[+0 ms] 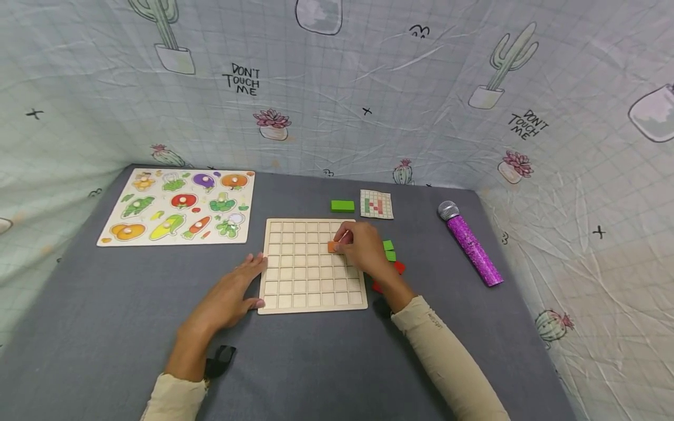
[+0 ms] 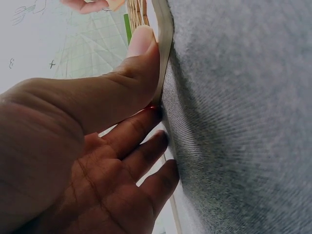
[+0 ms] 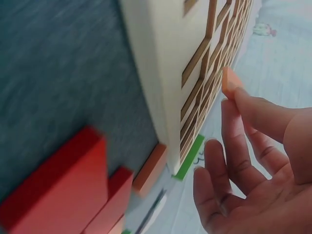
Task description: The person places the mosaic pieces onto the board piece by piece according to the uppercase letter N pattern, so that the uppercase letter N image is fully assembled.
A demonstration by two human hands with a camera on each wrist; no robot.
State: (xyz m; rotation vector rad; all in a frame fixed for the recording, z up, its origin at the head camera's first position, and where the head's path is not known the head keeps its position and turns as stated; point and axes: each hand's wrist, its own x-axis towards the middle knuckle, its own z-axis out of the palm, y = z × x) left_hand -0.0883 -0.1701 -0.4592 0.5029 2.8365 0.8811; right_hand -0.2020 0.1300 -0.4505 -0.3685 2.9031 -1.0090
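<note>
Grey table surrounds board — hands: left outstretched against edge, right pinching orange tile.

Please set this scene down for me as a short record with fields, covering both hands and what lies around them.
Left hand: touches the left edge of the board
Right hand: pinches an orange tile over the board's right half
Right of board: green tiles, red tiles
Behind board: green block, pattern card
Table's left: vegetable puzzle
Table's right: purple microphone, lying down
Unclear: how many tiles lie by the right arm, which partly hides them
</note>
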